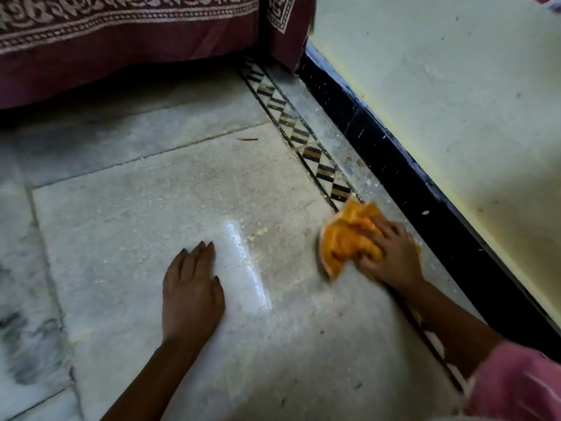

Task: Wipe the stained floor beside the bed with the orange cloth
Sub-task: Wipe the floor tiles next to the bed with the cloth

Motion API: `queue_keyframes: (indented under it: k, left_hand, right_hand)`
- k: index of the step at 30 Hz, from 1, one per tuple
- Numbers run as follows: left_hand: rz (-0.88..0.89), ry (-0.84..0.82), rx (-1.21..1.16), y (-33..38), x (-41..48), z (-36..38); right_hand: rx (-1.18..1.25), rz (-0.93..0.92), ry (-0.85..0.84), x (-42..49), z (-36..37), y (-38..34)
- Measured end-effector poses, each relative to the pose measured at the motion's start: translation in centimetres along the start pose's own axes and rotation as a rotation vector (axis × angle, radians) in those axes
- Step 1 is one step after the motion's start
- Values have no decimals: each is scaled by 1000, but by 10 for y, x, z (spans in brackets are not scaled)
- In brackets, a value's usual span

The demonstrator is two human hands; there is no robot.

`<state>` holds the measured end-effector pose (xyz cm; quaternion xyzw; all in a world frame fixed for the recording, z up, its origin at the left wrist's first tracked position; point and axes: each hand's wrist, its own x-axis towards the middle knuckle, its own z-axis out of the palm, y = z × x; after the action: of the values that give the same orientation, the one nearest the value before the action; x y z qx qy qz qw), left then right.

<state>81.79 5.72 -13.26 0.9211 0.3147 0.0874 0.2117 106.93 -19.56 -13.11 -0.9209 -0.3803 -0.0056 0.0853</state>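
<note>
Marble floor (182,208) is pressed by the flat, straight-fingered left hand (190,293); the orange cloth (346,238) is gripped by the right hand (391,256), fingers curled.

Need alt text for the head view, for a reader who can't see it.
A right hand grips a bunched orange cloth on the pale stone floor near the black skirting; the left hand rests flat beside a shiny streak. A maroon bedspread hangs behind.

Right hand (391,256) hides part of motion-blurred orange cloth (346,241).
</note>
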Motion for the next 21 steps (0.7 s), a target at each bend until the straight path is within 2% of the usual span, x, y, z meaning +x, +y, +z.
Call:
queue_keyframes:
  k: [3,6,8,10,12,14,17,21]
  left_hand:
    - [29,-41,14,-1,-2,-1]
    - [-28,-12,-64,-3,2,-10]
    - [-101,18,-118,-4,5,-16]
    - [-159,45,-162,-6,10,-18]
    - [-176,44,-165,-7,13,-19]
    - [-165,39,-146,-8,15,-19]
    - [-158,6,-153,-8,14,-18]
    - [-125,-40,-198,-6,10,-16]
  right_hand:
    - [-34,155,55,76,10,-56]
    - [29,85,-51,95,28,-129]
    - [101,-83,-41,68,32,-159]
    - [175,-321,11,27,28,-150]
    - [192,-556,18,-1,19,-103]
    - [84,-629,-5,-9,8,-43]
    - [5,-424,-9,22,1,4]
    - [-126,-2,94,119,17,-43]
